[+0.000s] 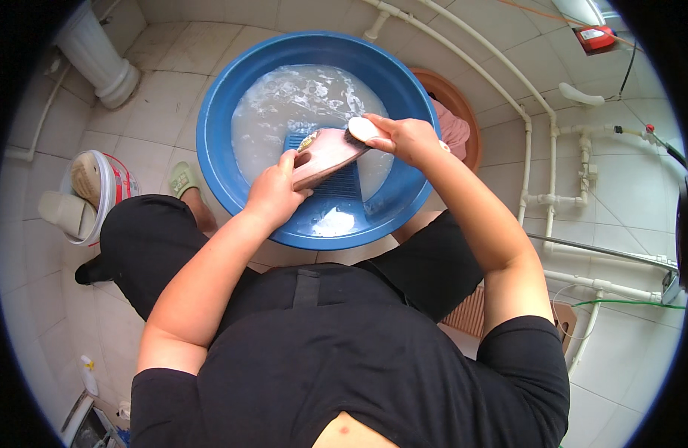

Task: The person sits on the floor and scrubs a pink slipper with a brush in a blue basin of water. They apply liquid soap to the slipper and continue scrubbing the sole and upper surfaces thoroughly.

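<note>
My left hand grips a pink slipper by its near end, holding it tilted over a large blue plastic basin. In my right hand is a white-backed scrubbing brush. Its dark bristles touch the far end of the slipper. Beneath the slipper, a blue ribbed washboard slopes within the basin. Cloudy, foamy water lies in the basin.
A white bucket with slippers stands at the left. Behind the basin's right side sits an orange-brown basin with pink cloth. White pipes run along the right wall. A white pedestal rises at the upper left.
</note>
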A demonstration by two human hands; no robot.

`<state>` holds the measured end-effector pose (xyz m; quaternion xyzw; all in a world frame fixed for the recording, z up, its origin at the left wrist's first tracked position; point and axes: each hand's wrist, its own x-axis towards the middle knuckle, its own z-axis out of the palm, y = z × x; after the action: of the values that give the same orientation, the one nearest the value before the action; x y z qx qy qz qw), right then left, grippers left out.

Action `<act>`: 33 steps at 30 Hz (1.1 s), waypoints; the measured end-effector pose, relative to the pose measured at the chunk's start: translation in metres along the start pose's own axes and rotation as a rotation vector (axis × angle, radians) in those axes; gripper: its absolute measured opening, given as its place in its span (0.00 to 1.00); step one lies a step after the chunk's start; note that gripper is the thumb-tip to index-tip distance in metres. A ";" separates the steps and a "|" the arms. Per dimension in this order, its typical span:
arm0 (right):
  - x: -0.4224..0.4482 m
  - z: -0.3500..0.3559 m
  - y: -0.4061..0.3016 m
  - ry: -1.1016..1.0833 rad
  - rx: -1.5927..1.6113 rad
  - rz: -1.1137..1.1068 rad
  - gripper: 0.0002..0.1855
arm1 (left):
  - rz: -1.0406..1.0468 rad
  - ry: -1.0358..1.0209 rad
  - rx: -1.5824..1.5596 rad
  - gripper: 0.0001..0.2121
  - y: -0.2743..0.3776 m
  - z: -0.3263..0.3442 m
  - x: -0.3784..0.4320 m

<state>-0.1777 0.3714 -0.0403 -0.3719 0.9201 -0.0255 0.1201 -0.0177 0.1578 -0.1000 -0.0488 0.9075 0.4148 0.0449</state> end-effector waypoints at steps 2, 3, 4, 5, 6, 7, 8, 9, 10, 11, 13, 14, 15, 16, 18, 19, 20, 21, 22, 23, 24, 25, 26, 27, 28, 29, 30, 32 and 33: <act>-0.003 0.010 -0.010 0.080 0.045 -0.077 0.32 | -0.022 0.017 -0.030 0.30 -0.002 0.004 0.003; 0.000 0.013 -0.040 0.119 0.076 -0.143 0.32 | -0.044 0.057 -0.057 0.30 -0.010 0.006 0.002; 0.000 0.008 -0.069 0.169 0.089 -0.224 0.32 | -0.040 0.077 -0.048 0.30 -0.014 0.004 0.001; -0.003 0.010 -0.082 0.216 0.089 -0.317 0.31 | -0.123 -0.052 -0.167 0.30 -0.021 0.004 0.005; -0.005 0.007 -0.083 0.175 0.097 -0.307 0.32 | -0.102 -0.039 -0.179 0.30 -0.020 0.003 0.003; -0.006 0.005 -0.081 0.135 0.106 -0.299 0.32 | -0.083 -0.024 -0.189 0.30 -0.018 0.002 0.000; -0.001 0.012 -0.062 0.112 0.147 -0.202 0.32 | -0.072 0.011 -0.098 0.30 -0.015 0.000 -0.003; 0.001 0.017 -0.030 0.090 0.178 -0.090 0.32 | -0.045 0.040 -0.017 0.30 -0.004 -0.003 -0.001; -0.001 0.016 -0.007 0.082 0.167 0.001 0.32 | -0.094 -0.015 -0.042 0.31 -0.001 -0.004 0.001; -0.003 0.011 0.007 -0.019 0.134 0.101 0.32 | -0.086 -0.014 -0.042 0.31 0.001 -0.001 0.004; -0.006 0.018 -0.011 0.166 0.263 0.009 0.31 | -0.089 -0.013 -0.035 0.31 0.000 0.003 0.004; -0.004 0.021 -0.030 0.156 0.100 0.008 0.30 | -0.048 0.040 -0.029 0.30 -0.006 0.004 0.005; -0.003 0.008 -0.062 0.105 0.117 -0.003 0.30 | -0.063 0.041 -0.065 0.30 -0.015 0.005 0.003; -0.006 0.007 -0.076 0.100 0.136 -0.047 0.30 | -0.066 0.034 -0.105 0.30 -0.022 0.008 0.004; -0.004 0.014 -0.078 0.142 0.216 -0.129 0.28 | -0.062 0.051 -0.079 0.30 -0.023 0.004 0.002; -0.005 0.002 -0.071 0.041 0.168 -0.007 0.29 | -0.080 0.041 -0.050 0.30 -0.016 0.001 0.001; -0.003 0.005 -0.049 0.049 0.276 0.081 0.30 | -0.098 0.032 -0.019 0.30 -0.007 -0.001 0.000; -0.003 0.009 -0.023 0.062 0.379 0.177 0.31 | -0.106 0.021 0.007 0.30 0.000 -0.001 0.001; -0.008 0.006 -0.004 0.032 0.382 0.228 0.32 | -0.054 0.019 0.033 0.30 0.002 0.000 0.001; -0.011 0.006 0.009 -0.001 0.384 0.278 0.33 | -0.031 0.002 0.046 0.30 0.004 0.004 0.003; -0.010 0.012 0.002 0.044 0.383 0.319 0.32 | -0.040 0.021 0.046 0.30 0.003 0.008 0.004; -0.005 0.011 -0.022 0.010 0.196 0.281 0.32 | -0.057 0.043 0.046 0.30 0.001 0.010 0.003; -0.003 0.005 -0.053 0.015 0.188 0.204 0.32 | -0.059 0.069 0.017 0.30 -0.004 0.008 0.001; -0.006 0.002 -0.076 0.023 0.178 0.135 0.32 | -0.051 0.092 -0.015 0.29 -0.006 0.007 0.001; -0.012 0.005 -0.088 0.060 0.190 0.036 0.32 | -0.098 0.048 -0.025 0.28 0.001 -0.001 0.000; -0.015 0.007 -0.094 0.096 0.201 -0.064 0.32 | -0.086 0.005 -0.176 0.27 -0.006 0.002 0.001; -0.013 0.008 -0.086 0.078 0.205 -0.042 0.32 | -0.085 0.035 -0.076 0.28 0.000 0.000 -0.001; -0.006 0.011 -0.048 0.032 0.310 0.203 0.33 | -0.033 0.073 0.059 0.28 0.004 0.002 0.000; -0.006 0.019 -0.021 0.075 0.440 0.292 0.33 | -0.017 0.067 0.078 0.28 0.006 0.002 0.001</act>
<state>-0.1543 0.3609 -0.0545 -0.1988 0.9402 -0.2210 0.1664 -0.0194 0.1635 -0.0968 -0.0687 0.9236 0.3766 0.0200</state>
